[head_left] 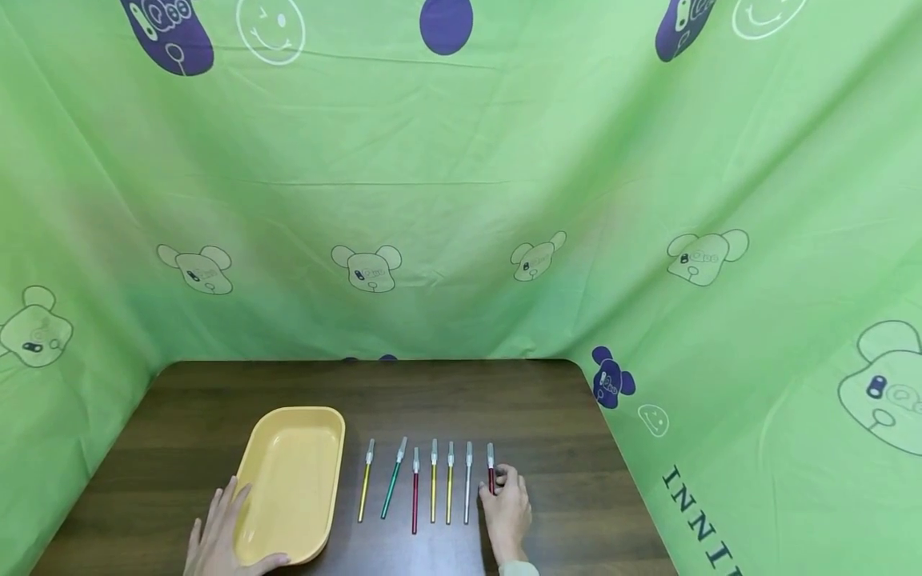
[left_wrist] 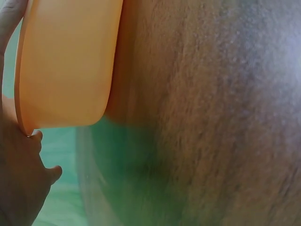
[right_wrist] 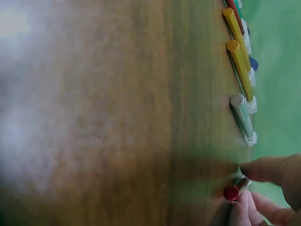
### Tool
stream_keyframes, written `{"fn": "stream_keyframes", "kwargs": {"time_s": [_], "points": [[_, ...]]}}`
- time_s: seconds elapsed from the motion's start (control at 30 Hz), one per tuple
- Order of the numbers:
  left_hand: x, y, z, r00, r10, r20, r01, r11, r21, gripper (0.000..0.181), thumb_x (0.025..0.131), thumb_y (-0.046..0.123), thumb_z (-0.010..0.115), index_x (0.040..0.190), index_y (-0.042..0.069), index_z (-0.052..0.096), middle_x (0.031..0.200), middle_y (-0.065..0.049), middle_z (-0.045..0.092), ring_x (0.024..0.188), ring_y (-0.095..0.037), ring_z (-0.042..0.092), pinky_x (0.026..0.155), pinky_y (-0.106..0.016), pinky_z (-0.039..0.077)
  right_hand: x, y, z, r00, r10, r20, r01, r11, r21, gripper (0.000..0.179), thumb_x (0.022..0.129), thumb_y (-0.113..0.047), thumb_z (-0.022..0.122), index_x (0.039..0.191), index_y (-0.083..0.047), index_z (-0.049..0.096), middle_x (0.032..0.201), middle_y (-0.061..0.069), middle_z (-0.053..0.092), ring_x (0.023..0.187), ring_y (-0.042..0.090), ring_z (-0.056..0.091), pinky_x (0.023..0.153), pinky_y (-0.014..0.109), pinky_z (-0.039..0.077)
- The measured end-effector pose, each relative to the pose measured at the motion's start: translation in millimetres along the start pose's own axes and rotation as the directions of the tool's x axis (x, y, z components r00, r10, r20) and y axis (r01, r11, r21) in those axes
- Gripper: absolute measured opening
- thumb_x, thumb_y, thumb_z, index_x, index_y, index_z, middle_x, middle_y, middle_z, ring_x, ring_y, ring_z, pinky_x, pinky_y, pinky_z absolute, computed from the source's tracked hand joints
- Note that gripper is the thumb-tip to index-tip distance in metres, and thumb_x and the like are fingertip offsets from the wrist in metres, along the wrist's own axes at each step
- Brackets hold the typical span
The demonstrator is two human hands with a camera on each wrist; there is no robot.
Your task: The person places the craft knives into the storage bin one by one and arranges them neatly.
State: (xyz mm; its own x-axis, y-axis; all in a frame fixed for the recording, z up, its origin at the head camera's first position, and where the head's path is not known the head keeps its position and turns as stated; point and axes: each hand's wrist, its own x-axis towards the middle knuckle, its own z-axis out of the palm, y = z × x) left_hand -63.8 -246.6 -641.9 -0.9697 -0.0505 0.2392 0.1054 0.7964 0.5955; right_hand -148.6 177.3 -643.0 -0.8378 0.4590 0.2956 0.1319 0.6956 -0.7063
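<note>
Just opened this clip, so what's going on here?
A person's right hand pinches the red pen-like tool at the right end of a row of seven. The left hand rests on the edge of the yellow tray, left of the row. The other six tools lie side by side on the brown table, pale caps pointing away from the person.

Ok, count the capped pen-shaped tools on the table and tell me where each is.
7, left to right beside the yellow tray: gold one, green one, red one, second gold one, third gold one, silver one, second red one, held by the right hand.
</note>
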Motion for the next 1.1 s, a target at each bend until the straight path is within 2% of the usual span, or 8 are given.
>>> {"fn": "stream_keyframes", "kwargs": {"time_s": [0.13, 0.3, 0.53, 0.77, 0.87, 0.93, 1.1], "points": [[-0.5, 0.6, 0.0, 1.000, -0.011, -0.002, 0.011, 1.000, -0.016, 0.130, 0.065, 0.056, 0.095, 0.162, 0.006, 0.026, 0.172, -0.022, 0.017, 0.161, -0.043, 0.002, 0.112, -0.085, 0.008, 1.9, 0.3, 3.1, 0.999, 0.037, -0.026, -0.037, 0.999, -0.005, 0.030, 0.073, 0.002, 0.089, 0.098, -0.003, 0.073, 0.080, 0.004, 0.070, 0.072, 0.034, 0.070, 0.064, 0.055, 0.053], [0.4, 0.8, 0.2, 1.000, 0.004, -0.028, -0.006, 0.998, -0.063, 0.124, 0.063, 0.050, 0.098, 0.159, 0.007, 0.032, 0.169, -0.026, 0.022, 0.157, -0.051, 0.011, 0.111, -0.085, 0.014, 4.4, -1.6, 2.7, 0.999, 0.035, -0.026, -0.036, 0.999, -0.038, 0.017, 0.073, 0.003, 0.086, 0.085, -0.002, 0.075, 0.075, 0.007, 0.073, 0.072, 0.040, 0.070, 0.066, 0.057, 0.053], [-1.2, 1.6, 1.7, 0.999, -0.009, -0.033, 0.005, 0.993, -0.115, 0.116, 0.063, 0.046, 0.099, 0.155, 0.008, 0.039, 0.168, -0.027, 0.025, 0.153, -0.059, 0.017, 0.107, -0.087, 0.019, 11.8, -5.6, -6.1, 0.998, 0.025, 0.063, -0.022, 0.998, -0.056, 0.010, 0.071, 0.001, 0.083, 0.075, -0.002, 0.074, 0.071, 0.011, 0.075, 0.070, 0.042, 0.071, 0.068, 0.056, 0.055], [-0.4, 2.5, 1.4, 0.999, -0.003, -0.040, -0.001, 0.995, -0.103, 0.115, 0.062, 0.046, 0.100, 0.153, 0.008, 0.042, 0.166, -0.026, 0.027, 0.149, -0.061, 0.023, 0.099, -0.086, 0.028, 21.1, -5.9, -20.3, 0.987, 0.004, 0.162, 0.010, 0.996, -0.085, 0.014, 0.071, 0.000, 0.085, 0.072, -0.002, 0.071, 0.070, 0.011, 0.073, 0.073, 0.043, 0.071, 0.072, 0.057, 0.056], [0.3, 2.3, 2.1, 0.999, 0.006, -0.051, -0.010, 0.996, -0.092, 0.114, 0.061, 0.045, 0.100, 0.152, 0.007, 0.044, 0.167, -0.025, 0.027, 0.147, -0.062, 0.026, 0.095, -0.082, 0.032, 25.0, -8.1, -28.6, 0.977, 0.021, 0.212, -0.002, 0.996, -0.090, 0.014, 0.073, -0.001, 0.084, 0.072, -0.003, 0.070, 0.071, 0.010, 0.073, 0.075, 0.041, 0.071, 0.074, 0.056, 0.056], [0.6, 2.0, 2.7, 0.998, 0.014, -0.063, -0.019, 0.996, -0.089, 0.114, 0.060, 0.044, 0.101, 0.151, 0.006, 0.045, 0.166, -0.025, 0.029, 0.145, -0.063, 0.028, 0.094, -0.080, 0.034, 27.1, -10.9, -33.6, 0.965, 0.054, 0.258, -0.039, 0.997, -0.063, 0.012, 0.074, 0.000, 0.083, 0.075, -0.003, 0.071, 0.071, 0.008, 0.074, 0.071, 0.035, 0.072, 0.071, 0.051, 0.056], [0.6, 2.2, 3.1, 0.997, 0.012, -0.073, -0.019, 0.996, -0.093, 0.113, 0.059, 0.043, 0.102, 0.150, 0.006, 0.046, 0.166, -0.024, 0.030, 0.145, -0.063, 0.029, 0.093, -0.079, 0.036, 29.9, -25.0, -42.4, 0.912, 0.128, 0.389, -0.173, 0.981, 0.083, 0.009, 0.078, 0.005, 0.079, 0.083, 0.002, 0.072, 0.075, 0.011, 0.076, 0.057, 0.022, 0.073, 0.057, 0.033, 0.060]]}}
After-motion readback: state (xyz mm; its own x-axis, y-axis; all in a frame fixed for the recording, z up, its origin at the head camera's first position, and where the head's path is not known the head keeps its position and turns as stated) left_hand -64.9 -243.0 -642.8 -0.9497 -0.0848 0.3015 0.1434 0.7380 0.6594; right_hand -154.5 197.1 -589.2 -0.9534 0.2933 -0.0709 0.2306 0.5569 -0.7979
